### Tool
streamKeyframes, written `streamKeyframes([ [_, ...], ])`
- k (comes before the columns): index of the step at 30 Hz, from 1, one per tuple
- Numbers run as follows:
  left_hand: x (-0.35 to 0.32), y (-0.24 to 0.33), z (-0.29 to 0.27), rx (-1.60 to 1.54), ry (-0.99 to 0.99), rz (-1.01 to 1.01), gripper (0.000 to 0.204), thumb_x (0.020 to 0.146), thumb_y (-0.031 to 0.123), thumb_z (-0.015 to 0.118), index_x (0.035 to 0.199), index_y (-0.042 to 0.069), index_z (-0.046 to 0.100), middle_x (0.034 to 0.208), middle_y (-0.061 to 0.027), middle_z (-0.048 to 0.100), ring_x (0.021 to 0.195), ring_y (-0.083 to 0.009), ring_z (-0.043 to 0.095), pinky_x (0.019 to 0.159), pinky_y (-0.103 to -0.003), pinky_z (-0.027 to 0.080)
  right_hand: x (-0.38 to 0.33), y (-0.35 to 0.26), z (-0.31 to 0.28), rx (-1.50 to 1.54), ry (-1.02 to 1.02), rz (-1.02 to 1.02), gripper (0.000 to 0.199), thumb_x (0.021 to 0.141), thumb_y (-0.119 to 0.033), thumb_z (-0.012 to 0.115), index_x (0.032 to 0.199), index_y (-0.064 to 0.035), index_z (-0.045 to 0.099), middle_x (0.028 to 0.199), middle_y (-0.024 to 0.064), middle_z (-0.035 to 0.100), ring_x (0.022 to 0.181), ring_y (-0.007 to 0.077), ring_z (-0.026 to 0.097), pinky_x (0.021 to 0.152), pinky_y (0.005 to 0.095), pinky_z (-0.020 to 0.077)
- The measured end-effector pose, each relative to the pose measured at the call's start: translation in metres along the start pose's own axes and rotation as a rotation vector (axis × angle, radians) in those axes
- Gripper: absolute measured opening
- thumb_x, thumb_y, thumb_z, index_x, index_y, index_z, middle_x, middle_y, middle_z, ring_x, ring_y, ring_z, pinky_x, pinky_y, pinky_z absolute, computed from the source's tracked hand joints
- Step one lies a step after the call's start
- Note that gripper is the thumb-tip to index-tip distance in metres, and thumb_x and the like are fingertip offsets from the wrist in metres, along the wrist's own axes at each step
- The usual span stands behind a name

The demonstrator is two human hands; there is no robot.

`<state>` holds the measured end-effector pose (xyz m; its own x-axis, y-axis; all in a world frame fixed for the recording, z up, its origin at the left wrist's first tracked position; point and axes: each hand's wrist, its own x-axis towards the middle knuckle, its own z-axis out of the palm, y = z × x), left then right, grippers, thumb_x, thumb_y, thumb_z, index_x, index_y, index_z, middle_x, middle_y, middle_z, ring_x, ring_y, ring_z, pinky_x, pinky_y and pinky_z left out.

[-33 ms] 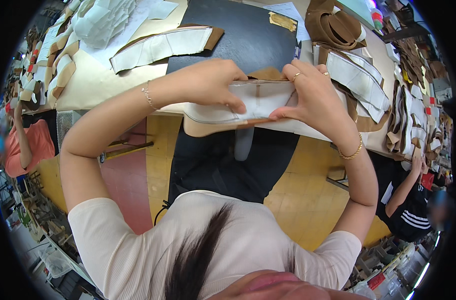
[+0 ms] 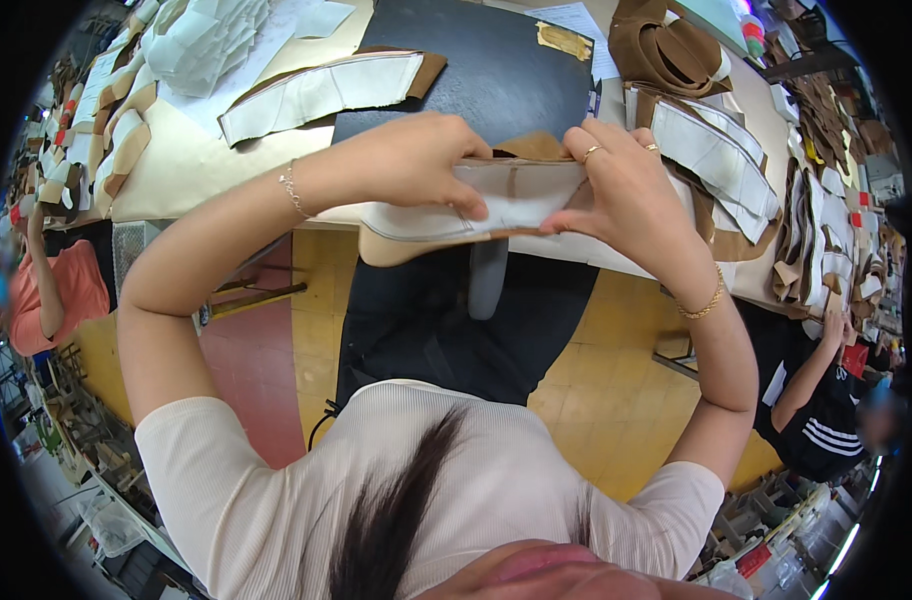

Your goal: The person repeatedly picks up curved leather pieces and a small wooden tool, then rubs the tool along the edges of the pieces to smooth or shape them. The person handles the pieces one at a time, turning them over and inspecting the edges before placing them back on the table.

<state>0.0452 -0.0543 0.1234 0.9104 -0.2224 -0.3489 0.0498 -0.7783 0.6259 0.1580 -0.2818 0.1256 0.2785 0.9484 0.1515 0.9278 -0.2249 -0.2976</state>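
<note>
A curved leather piece with a white lining, brown edges and a tan end (image 2: 524,208) is stretched between my hands at the table's near edge, lining side showing. My left hand (image 2: 423,165) grips its left part, thumb on the white lining and fingers behind the upper edge. On its right end my right hand (image 2: 631,185) is closed, thumb along the lower edge and fingers over the top. The tan end sticks out below my left hand. Just beyond lies a black board (image 2: 456,75), partly covered by my hands and the piece.
A similar white-lined strip (image 2: 326,95) lies at the upper left, near a pile of white sheets (image 2: 206,45). To the right are stacked lined pieces (image 2: 711,155) and a brown leather coil (image 2: 666,50). Other people, in orange (image 2: 66,295) and black (image 2: 821,420), sit at either side.
The left end of the leather piece has shifted slightly left and up, with my left hand moving a little left. My right hand has barely moved and both hands keep their hold.
</note>
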Motion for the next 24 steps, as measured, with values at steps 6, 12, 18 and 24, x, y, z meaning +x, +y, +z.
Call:
streamKeyframes([
  [6,-0.002,-0.01,-0.01,0.694,0.692,0.219,0.03,0.086,0.011,0.063,0.116,0.007,0.062,0.096,-0.0118,0.065,0.078,-0.0285,0.07,0.064,-0.04,0.055,0.01,0.016,-0.002,-0.243,0.469,-0.094,0.03,0.072,-0.008,0.079,0.095,-0.0114,0.06,0.083,0.0061,0.052,0.082,0.0261,0.058,0.071,0.0381,0.046],
  [12,-0.035,-0.034,0.108,0.654,0.617,0.182,0.058,0.083,0.01,0.059,0.14,0.004,0.054,0.101,-0.0103,0.057,0.075,-0.0229,0.063,0.061,-0.034,0.052,-0.062,-0.008,0.064,-0.262,0.213,-0.079,0.041,0.082,-0.011,0.059,0.122,-0.0155,0.067,0.083,0.0031,0.052,0.074,0.0188,0.057,0.062,0.034,0.0482],
  [18,-0.042,-0.032,0.179,0.536,0.599,0.093,0.075,0.078,0.007,0.06,0.152,0.003,0.043,0.089,-0.0066,0.052,0.064,-0.0156,0.058,0.053,-0.028,0.047,-0.118,-0.033,0.117,-0.2,0.136,0.087,0.073,0.078,-0.001,0.064,0.145,-0.0266,0.057,0.077,0.001,0.038,0.064,0.0156,0.046,0.054,0.0307,0.0429],
  [24,-0.038,-0.03,0.188,0.528,0.602,0.039,0.08,0.077,0.006,0.061,0.154,0.001,0.038,0.087,-0.0067,0.053,0.062,-0.0144,0.057,0.052,-0.027,0.047,-0.121,-0.034,0.142,-0.139,0.212,0.157,0.078,0.075,0.003,0.065,0.145,-0.0303,0.058,0.073,0.001,0.035,0.06,0.0155,0.043,0.052,0.0313,0.041],
])
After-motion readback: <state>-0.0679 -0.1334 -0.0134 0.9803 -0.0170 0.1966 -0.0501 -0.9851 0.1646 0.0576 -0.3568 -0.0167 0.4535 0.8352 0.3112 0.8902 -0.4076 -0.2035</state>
